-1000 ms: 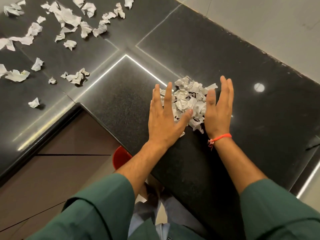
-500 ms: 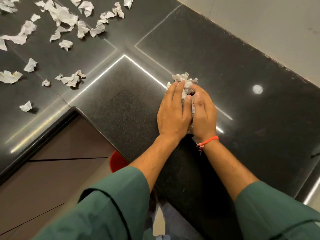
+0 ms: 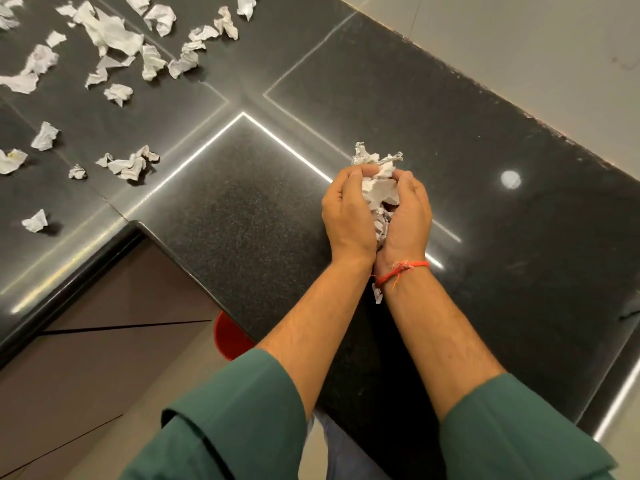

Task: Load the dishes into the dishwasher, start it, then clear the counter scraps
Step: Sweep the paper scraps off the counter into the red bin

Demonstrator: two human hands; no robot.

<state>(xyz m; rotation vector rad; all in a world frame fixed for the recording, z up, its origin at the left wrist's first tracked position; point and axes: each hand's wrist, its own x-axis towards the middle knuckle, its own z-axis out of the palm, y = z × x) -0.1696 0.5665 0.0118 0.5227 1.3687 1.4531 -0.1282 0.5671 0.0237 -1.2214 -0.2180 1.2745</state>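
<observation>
gathered scraps [image 3: 379, 192]: white crumpled paper wad, cupped between both hands | loose scraps [image 3: 117, 36]: scattered far-left on counter

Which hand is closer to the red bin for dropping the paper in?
Left hand: the red bin peeks out below the counter edge on its side. Both hands cup the paper wad, so right hand likely follows.

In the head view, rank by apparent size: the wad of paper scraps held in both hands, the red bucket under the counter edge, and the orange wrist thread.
1. Wad of paper scraps, partly hidden by the left hand and right hand.
2. Red bucket; only a sliver shows, so the ranking against the wad is unsure.
3. Orange wrist thread, smallest.
</observation>
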